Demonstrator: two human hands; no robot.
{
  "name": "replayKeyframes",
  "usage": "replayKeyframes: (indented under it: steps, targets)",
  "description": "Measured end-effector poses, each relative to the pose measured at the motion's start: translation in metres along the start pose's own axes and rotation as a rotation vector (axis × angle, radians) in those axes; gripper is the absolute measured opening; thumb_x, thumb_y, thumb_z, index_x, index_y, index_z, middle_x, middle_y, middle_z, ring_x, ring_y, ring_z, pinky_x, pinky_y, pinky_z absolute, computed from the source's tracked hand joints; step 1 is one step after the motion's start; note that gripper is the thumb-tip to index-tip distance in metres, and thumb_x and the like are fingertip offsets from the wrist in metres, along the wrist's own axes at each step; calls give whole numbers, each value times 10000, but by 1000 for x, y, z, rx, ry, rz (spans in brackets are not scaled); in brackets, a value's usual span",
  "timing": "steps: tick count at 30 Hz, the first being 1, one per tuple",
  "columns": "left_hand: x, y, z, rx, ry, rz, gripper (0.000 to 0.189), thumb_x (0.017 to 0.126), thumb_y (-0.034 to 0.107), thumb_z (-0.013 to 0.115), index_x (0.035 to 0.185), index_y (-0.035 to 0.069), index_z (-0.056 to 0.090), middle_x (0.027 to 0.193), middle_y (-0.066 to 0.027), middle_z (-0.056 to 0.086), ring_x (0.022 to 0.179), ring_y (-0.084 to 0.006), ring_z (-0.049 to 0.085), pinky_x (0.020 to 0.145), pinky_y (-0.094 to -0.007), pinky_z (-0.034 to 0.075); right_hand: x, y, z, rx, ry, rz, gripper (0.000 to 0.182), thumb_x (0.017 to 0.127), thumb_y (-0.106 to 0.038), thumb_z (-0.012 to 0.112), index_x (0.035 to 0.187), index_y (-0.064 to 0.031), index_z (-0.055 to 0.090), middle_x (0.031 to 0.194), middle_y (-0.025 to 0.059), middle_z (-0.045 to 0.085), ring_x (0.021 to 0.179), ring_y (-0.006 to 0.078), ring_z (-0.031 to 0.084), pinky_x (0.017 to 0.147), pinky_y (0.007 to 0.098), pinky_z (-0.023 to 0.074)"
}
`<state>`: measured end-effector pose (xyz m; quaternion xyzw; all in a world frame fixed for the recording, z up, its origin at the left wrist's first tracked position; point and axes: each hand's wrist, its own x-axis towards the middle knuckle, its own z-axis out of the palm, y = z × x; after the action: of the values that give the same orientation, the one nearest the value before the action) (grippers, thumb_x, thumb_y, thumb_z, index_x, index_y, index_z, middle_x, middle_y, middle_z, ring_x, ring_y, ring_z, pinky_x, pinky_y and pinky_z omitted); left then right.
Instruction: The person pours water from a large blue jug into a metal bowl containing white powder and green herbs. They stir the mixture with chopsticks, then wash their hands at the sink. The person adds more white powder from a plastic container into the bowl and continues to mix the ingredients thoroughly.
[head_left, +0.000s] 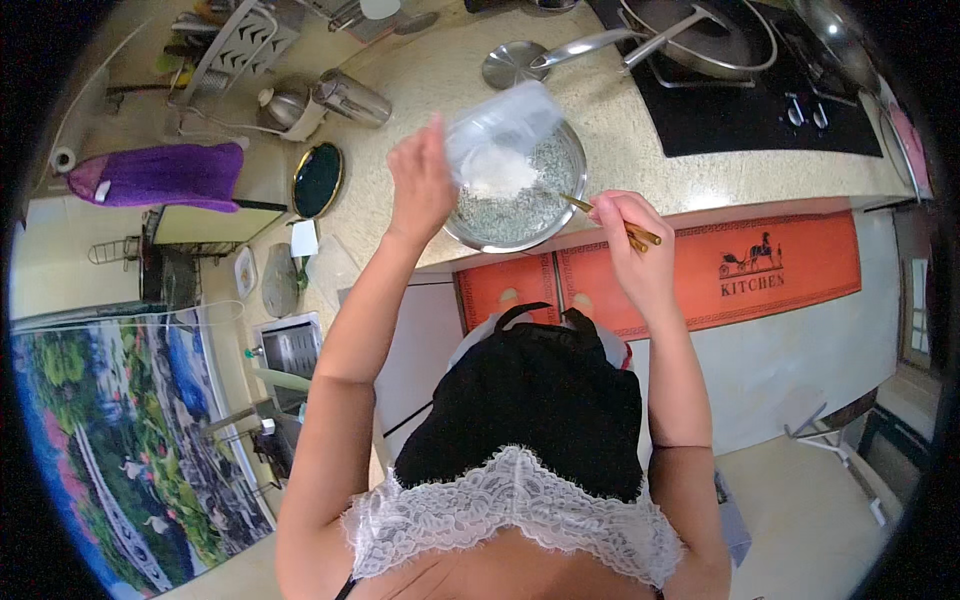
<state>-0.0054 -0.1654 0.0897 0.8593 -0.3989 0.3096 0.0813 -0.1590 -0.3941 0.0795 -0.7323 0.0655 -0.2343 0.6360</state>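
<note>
My left hand (424, 180), somewhat blurred, grips the edge of a clear plastic bag (517, 112) tipped over a wide stainless steel bowl (583, 161). White powder (495, 172) lies heaped at the bag's lower side, above or on the bowl's contents; the bag hides where one ends. Pale green-white shredded food (502, 217) covers the bottom of the bowl. In my right hand (634, 232) is a pair of brown chopsticks (645, 234), their tips reaching over the bowl's right rim. The bowl stands at the counter's front edge.
Behind the bowl lies a round steel lid or dish (516, 64). A black cooktop (765, 120) with a pan (697, 37) is at the right. Toward the left stand a metal canister (352, 97) and a dark green gold-rimmed plate (317, 180). An orange mat (810, 262) covers the floor.
</note>
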Motion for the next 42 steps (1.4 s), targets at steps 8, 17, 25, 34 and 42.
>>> replayKeyframes:
  steps: [8, 17, 25, 34, 42]
  targets:
    - [1, -10, -4, -40, 65, -159, 754, 697, -105, 468, 1403, -71, 205, 1181, -264, 391, 1038, -376, 371, 939, -439, 297, -3, -4, -7, 96, 52, 11, 169, 901, -114, 582, 831, 34, 627, 856, 115, 625, 759, 183, 596, 703, 274, 464]
    - [-24, -19, -4, -513, 235, -794, 598, 929, 101, 438, 1434, -30, 146, 1262, -224, 347, 1158, -327, 332, 1023, -406, 249, 0, -3, 4, 59, 37, 77, 173, 902, -105, 573, 824, 37, 634, 858, 117, 628, 768, 172, 597, 711, 271, 464]
    - [-79, -73, -24, -1178, 662, -1634, 506, 966, 463, 400, 1318, 115, 291, 1227, -100, 433, 971, -192, 474, 737, -373, 426, 7, -9, 21, -15, -25, 119, 197, 920, -95, 534, 836, 57, 627, 867, 102, 624, 763, 141, 592, 702, 263, 487]
    - [-203, -150, 19, -1210, 212, -1823, 545, 976, 456, 335, 1284, 15, 418, 1106, -129, 548, 921, -232, 547, 720, -392, 480, 30, 7, 91, -105, -79, -23, 208, 932, -119, 525, 897, 39, 655, 927, 129, 636, 838, 184, 600, 760, 289, 474]
    - [-178, -124, 6, -467, 111, -1243, 545, 891, 267, 577, 1313, -14, 379, 1190, -148, 498, 1138, -238, 474, 934, -332, 397, -3, -17, 72, -152, -243, 298, 217, 941, -119, 532, 1009, 49, 653, 967, 117, 672, 899, 155, 623, 810, 271, 487]
